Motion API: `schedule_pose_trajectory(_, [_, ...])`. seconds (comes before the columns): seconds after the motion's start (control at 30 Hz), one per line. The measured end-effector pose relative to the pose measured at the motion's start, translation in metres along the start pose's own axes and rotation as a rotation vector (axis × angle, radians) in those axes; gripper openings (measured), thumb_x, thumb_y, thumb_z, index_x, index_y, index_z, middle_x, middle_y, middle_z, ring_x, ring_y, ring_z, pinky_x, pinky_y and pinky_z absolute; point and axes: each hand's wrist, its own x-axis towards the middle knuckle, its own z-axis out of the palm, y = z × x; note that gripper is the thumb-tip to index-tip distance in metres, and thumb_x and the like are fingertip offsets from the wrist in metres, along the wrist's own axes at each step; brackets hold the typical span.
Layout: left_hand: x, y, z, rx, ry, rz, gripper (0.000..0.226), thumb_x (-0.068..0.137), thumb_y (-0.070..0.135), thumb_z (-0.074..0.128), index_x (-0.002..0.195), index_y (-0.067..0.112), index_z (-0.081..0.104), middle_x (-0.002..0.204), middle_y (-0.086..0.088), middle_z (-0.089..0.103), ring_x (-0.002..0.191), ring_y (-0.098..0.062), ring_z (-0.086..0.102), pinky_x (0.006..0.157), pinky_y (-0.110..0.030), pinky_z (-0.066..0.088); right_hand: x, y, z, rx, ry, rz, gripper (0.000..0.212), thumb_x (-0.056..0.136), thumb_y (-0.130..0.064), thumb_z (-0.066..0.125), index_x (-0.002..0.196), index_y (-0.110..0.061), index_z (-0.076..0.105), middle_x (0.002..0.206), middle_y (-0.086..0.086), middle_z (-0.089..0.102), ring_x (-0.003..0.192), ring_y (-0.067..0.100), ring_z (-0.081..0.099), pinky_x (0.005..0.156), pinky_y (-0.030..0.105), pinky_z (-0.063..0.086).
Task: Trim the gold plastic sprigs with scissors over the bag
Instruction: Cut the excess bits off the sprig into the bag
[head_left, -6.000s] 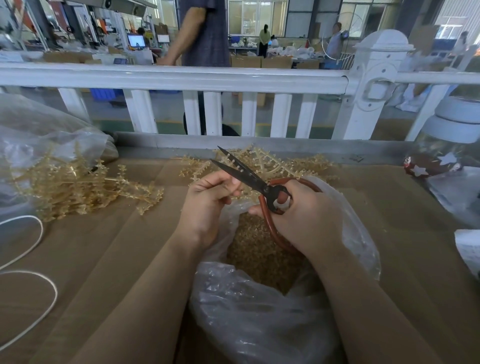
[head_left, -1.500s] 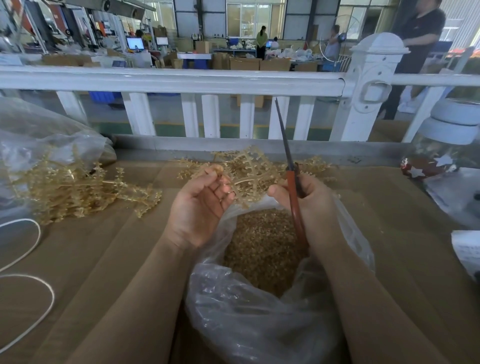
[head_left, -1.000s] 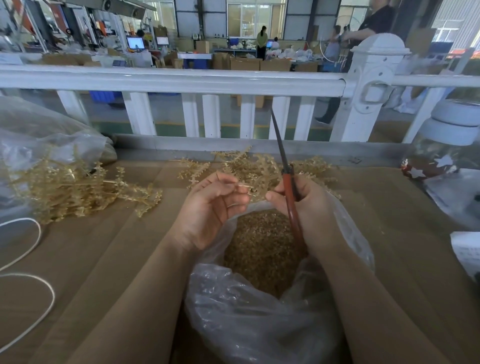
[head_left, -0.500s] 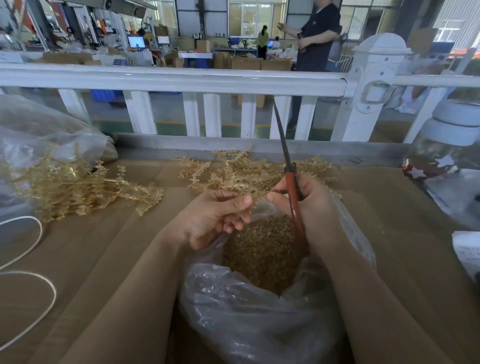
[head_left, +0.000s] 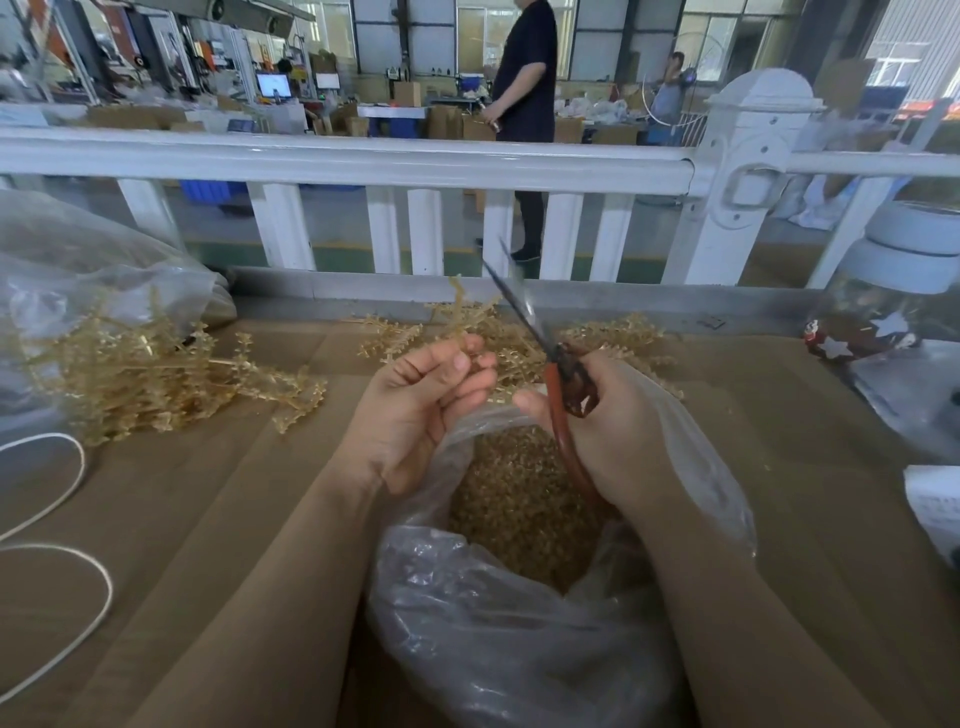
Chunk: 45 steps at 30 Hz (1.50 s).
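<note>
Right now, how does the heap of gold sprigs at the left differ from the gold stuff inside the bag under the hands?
The left sprig heap is long, branched stems; the bag contents are small loose bits. The heap lies on the brown table, spilling from a second clear bag, while the bits sit inside the open clear bag below both hands. Both are the same translucent gold.

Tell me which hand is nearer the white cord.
Left. The left hand is over the bag's left rim, on the side where the cord lies. The right hand, gripping the scissors, is farther away.
</note>
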Motion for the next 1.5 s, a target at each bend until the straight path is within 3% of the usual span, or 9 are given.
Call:
schedule_pose_trajectory(0.07, [0.0,0.001,0.001,-0.016,0.025,0.024,0.028,0.081,0.002,0.063,0.108,0.003,0.069,0.098,-0.013,0.076,0.085,-0.015,0.074,0.072,-0.02,0.059,-0.001,0.001,0.001,-0.104,-0.003,-0.048,0.051,0.068,-0.084,0.06,0.091,-0.038,0.057,0.079,-0.026,0.056,0.087,-0.02,0.053,0.064,0.001,0.04])
schedule_pose_trajectory(0.23, [-0.001,0.002,0.004,0.029,0.051,0.075,0.016,0.081,0.006,0.065,0.091,0.012,0.077,0.088,-0.005,0.076,0.075,-0.01,0.073,0.066,-0.017,0.058,0.001,0.006,0.012,-0.22,-0.041,-0.052,0.069,0.063,-0.092,0.048,0.099,-0.034,0.054,0.087,-0.027,0.054,0.078,-0.004,0.054,0.066,0.016,0.043])
schedule_pose_trajectory(0.37, [-0.001,0.0,0.006,0.031,0.08,0.107,0.013,0.081,0.01,0.064,0.08,0.016,0.076,0.08,-0.003,0.075,0.07,-0.008,0.071,0.064,-0.016,0.056,0.001,0.009,0.015,-0.309,-0.025,-0.09,0.07,0.064,-0.095,0.045,0.101,-0.036,0.051,0.089,-0.026,0.055,0.077,-0.003,0.051,0.06,0.008,0.033])
schedule_pose_trajectory(0.53, [0.001,-0.003,0.006,0.035,0.115,0.139,0.012,0.078,0.007,0.064,0.088,0.008,0.071,0.082,-0.005,0.074,0.073,-0.012,0.07,0.073,-0.021,0.058,0.001,0.01,0.017,-0.341,-0.016,-0.111,0.086,0.06,-0.1,0.03,0.108,-0.032,0.055,0.097,-0.023,0.061,0.08,-0.002,0.049,0.06,0.006,0.03])
schedule_pose_trajectory(0.73, [0.0,-0.005,0.007,0.091,0.104,0.152,0.012,0.075,0.005,0.067,0.081,0.011,0.075,0.081,-0.006,0.074,0.075,-0.014,0.07,0.072,-0.022,0.057,0.001,0.01,0.017,-0.356,-0.026,-0.115,0.077,0.06,-0.1,0.031,0.1,-0.037,0.05,0.092,-0.025,0.056,0.079,-0.002,0.049,0.06,0.009,0.032])
schedule_pose_trajectory(1.07, [0.0,-0.005,0.007,0.121,0.082,0.162,0.017,0.073,0.009,0.072,0.09,0.006,0.071,0.084,-0.006,0.074,0.077,-0.014,0.069,0.074,-0.022,0.057,-0.002,0.006,0.016,-0.365,0.017,-0.148,0.066,0.063,-0.096,0.036,0.088,-0.036,0.046,0.079,-0.025,0.051,0.07,-0.001,0.048,0.061,0.013,0.039])
schedule_pose_trajectory(1.37, [-0.002,-0.003,0.01,0.119,0.086,0.176,0.013,0.07,0.008,0.073,0.083,0.008,0.074,0.079,-0.005,0.074,0.071,-0.012,0.069,0.07,-0.02,0.057,-0.002,0.006,0.016,-0.354,0.06,-0.174,0.076,0.066,-0.095,0.038,0.088,-0.027,0.061,0.07,-0.022,0.052,0.064,0.002,0.052,0.06,0.018,0.045])
schedule_pose_trajectory(1.5, [-0.002,-0.003,0.011,0.133,0.093,0.189,0.012,0.07,0.007,0.073,0.081,0.01,0.076,0.08,-0.007,0.074,0.072,-0.013,0.07,0.07,-0.021,0.057,-0.003,0.004,0.014,-0.386,0.085,-0.184,0.082,0.066,-0.098,0.03,0.086,-0.025,0.061,0.068,-0.022,0.05,0.059,0.001,0.047,0.053,0.013,0.037])
